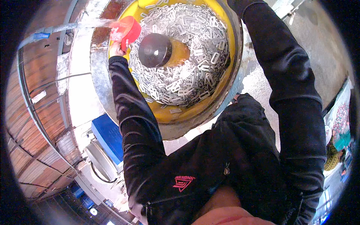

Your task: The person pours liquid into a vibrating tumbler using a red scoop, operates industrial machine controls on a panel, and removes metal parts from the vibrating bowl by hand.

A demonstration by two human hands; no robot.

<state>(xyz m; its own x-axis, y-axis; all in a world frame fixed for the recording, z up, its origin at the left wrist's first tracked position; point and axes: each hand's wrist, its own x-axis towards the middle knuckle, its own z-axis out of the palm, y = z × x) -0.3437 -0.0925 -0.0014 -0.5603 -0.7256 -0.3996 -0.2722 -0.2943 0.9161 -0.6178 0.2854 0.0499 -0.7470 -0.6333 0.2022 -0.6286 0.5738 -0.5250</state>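
Observation:
Held in my left hand (117, 49), a red plastic scoop (132, 33) is tilted at the left rim of a round yellow-lined tub (176, 117). Water (93, 23) streams from the left into the scoop, splashing at its mouth. The tub is filled with many small, silvery, oblong metal loops (202, 75). From its middle rises a post with a dark rounded top (153, 50) and a yellowish-brown side. My right arm reaches past the tub's right side, and its hand lies beyond the upper edge of the picture.
A clear hose with a blue wrap (41, 35) enters at the upper left. A blue box-shaped object (108, 133) and a grey round-edged machine part (100, 159) stand left of my body. Colourful items (339, 131) lie at the far right. Corrugated brown panels (41, 101) line the left.

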